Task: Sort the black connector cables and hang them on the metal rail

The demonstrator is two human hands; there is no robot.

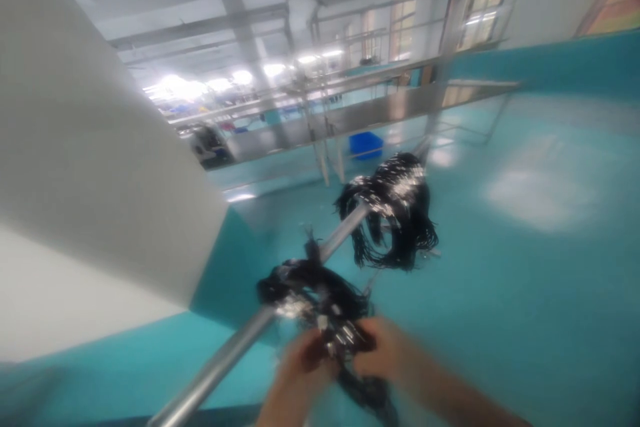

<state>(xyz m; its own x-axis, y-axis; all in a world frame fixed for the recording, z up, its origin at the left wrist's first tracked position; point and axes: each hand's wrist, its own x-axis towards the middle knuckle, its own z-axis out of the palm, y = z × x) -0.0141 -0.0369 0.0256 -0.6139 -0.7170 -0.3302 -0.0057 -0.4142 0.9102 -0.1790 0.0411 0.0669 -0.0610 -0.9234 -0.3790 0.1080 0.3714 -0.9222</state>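
Observation:
A bundle of black cables (pixel 345 300) with shiny metallic ends hangs over a slanting metal pipe (pixel 225 353). Both of my hands are closed around its lower part, my left hand (pixel 307 360) from the left and my right hand (pixel 383 350) from the right. Some of the bundle's strands trail below my fingers. Farther along the same pipe sits a second, larger bundle of black cables (pixel 400 213), with its ends fanned out. Motion blur smears the fingertips and the fine detail of the ends.
A wide pillar (pixel 100 147), pale with a teal base, stands close on the left. Beyond the pipe are a blue bin (pixel 366 145), metal frames and a long bench (pixel 270 143). Glossy teal floor (pixel 530 293) stretches off to the right.

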